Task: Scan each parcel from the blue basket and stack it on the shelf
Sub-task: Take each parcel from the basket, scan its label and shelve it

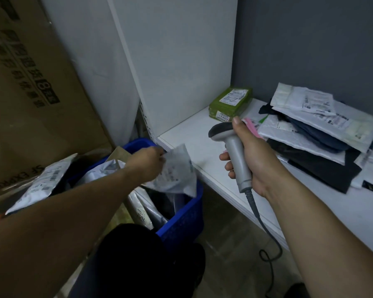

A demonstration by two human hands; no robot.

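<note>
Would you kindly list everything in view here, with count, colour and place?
blue basket: one, blue, floor beside the shelf.
held parcel: one, pale grey, over the basket.
basket parcels: several, grey and white, inside the basket.
leaning parcel: one, white, left of the basket.
shelf: one, white, right.
green box: one, green, shelf's back corner.
stacked parcels: several, white, black and navy, on the shelf.
scanner: one, grey, corded, above the shelf edge.
cardboard box: one, brown, far left.
left hand: pinches the held parcel.
right hand: grips the scanner.
</note>
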